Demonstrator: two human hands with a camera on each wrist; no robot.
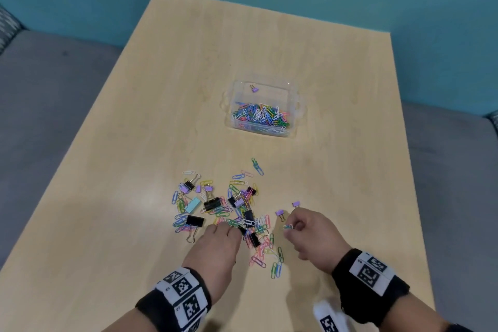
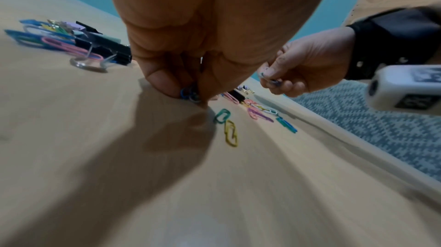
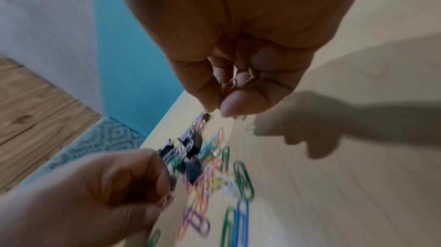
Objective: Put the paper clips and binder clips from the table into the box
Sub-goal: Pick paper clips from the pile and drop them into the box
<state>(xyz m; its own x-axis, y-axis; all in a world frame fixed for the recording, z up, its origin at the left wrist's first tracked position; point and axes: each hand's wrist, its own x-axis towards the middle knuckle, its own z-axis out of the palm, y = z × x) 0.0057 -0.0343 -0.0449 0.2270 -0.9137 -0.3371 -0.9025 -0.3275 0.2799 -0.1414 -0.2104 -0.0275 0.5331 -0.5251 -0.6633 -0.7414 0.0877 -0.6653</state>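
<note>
A scattered pile of coloured paper clips (image 1: 237, 213) and black, purple and light blue binder clips lies on the near part of the wooden table (image 1: 161, 116). My left hand (image 1: 221, 237) rests on the pile's near edge and pinches several paper clips (image 2: 188, 94) against the table. Just right of the pile, my right hand (image 1: 304, 229) is raised a little above the table and pinches a few paper clips (image 1: 288, 226) between thumb and fingers. The clear plastic box (image 1: 293, 113) stands farther back, holding many paper clips and one purple binder clip (image 1: 253, 88).
Two small purple binder clips (image 1: 280, 213) (image 1: 296, 204) lie apart, just beyond my right hand. A couple of paper clips (image 1: 257, 166) lie between pile and box. Grey carpet and a teal wall surround the table; its right edge is close to my right wrist.
</note>
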